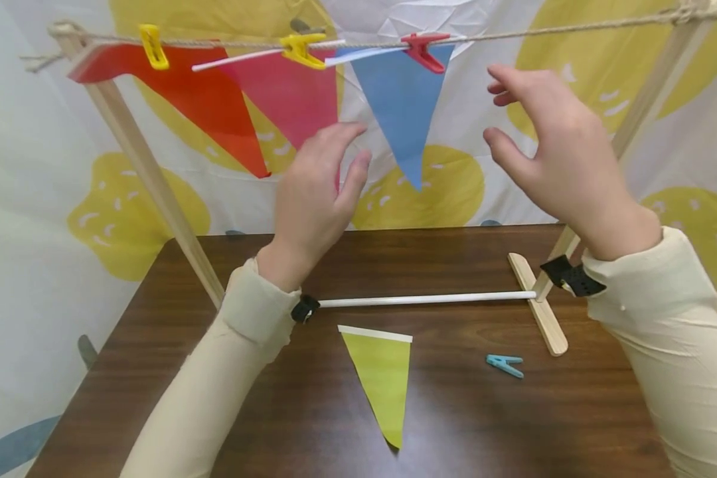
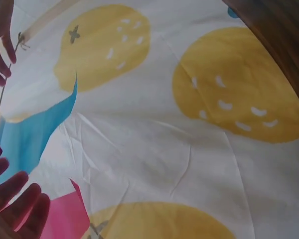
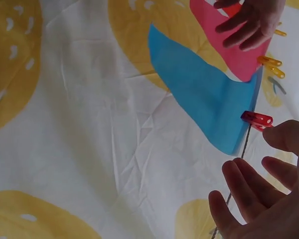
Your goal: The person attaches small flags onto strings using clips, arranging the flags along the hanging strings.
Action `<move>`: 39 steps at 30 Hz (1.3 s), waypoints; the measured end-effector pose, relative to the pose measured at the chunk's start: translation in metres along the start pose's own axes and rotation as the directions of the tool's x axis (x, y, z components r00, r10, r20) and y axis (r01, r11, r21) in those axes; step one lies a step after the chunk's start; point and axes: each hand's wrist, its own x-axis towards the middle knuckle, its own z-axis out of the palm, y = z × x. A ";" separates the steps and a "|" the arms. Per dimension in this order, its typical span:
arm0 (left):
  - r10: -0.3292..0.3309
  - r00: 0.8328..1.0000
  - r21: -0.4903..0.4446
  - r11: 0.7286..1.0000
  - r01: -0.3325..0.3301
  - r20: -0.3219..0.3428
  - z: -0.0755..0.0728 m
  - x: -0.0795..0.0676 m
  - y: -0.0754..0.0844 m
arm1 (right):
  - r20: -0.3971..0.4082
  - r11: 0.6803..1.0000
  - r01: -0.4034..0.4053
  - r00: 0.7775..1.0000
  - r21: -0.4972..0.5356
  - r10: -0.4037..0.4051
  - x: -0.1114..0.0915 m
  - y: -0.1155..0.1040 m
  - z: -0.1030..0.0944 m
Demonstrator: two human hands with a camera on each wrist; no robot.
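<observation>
My left hand [image 1: 317, 192] is raised in front of the pink pennant [image 1: 293, 89], fingers relaxed and holding nothing. To the right of the blue pennant [image 1: 397, 106], my right hand [image 1: 564, 146] hovers just under the rope [image 1: 514, 33], its fingers loosely bent and apart from the red clothespin [image 3: 256, 119]. That clothespin grips the blue pennant on the rope. A yellow clothespin [image 1: 303, 50] sits where the pink and blue pennants meet. Another yellow clothespin [image 1: 153, 46] holds the red pennant [image 1: 197, 99] at the left.
On the brown table [image 1: 454, 425] lie a yellow-green pennant [image 1: 382, 378] with a white top strip and a light-blue clothespin [image 1: 504, 364]. Wooden posts [image 1: 149, 172] carry the rope; a white rod [image 1: 430, 299] runs low to the right foot [image 1: 540, 305]. A lemon-patterned cloth hangs behind.
</observation>
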 end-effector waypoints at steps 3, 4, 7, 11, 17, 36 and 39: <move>0.027 0.998 0.007 1.000 -0.027 0.053 0.005 -0.010 0.001 | 0.006 0.999 -0.014 1.000 0.034 0.014 -0.010 0.002 0.003; 0.033 0.997 0.012 0.999 -0.034 0.071 0.007 -0.013 0.002 | 0.009 0.999 -0.017 1.000 0.039 0.016 -0.014 0.004 0.005; 0.066 0.994 0.019 0.998 -0.067 0.088 0.013 -0.024 0.003 | 0.014 0.998 -0.014 1.000 0.066 0.014 -0.025 0.011 0.012; 0.099 0.989 0.021 0.995 -0.102 0.112 0.020 -0.037 0.003 | 0.025 0.997 -0.010 1.000 0.077 0.008 -0.041 0.019 0.021; 0.088 0.984 0.016 0.996 -0.091 0.154 0.028 -0.056 0.003 | 0.061 0.997 -0.040 0.997 0.059 0.037 -0.061 0.022 0.029; -0.053 0.920 0.040 0.998 0.041 0.389 0.048 -0.112 -0.008 | 0.204 0.981 -0.186 0.964 0.050 0.172 -0.137 0.038 0.069; -0.105 0.892 0.058 0.994 0.089 0.440 0.054 -0.123 -0.012 | 0.225 0.973 -0.225 0.952 0.057 0.207 -0.150 0.041 0.075</move>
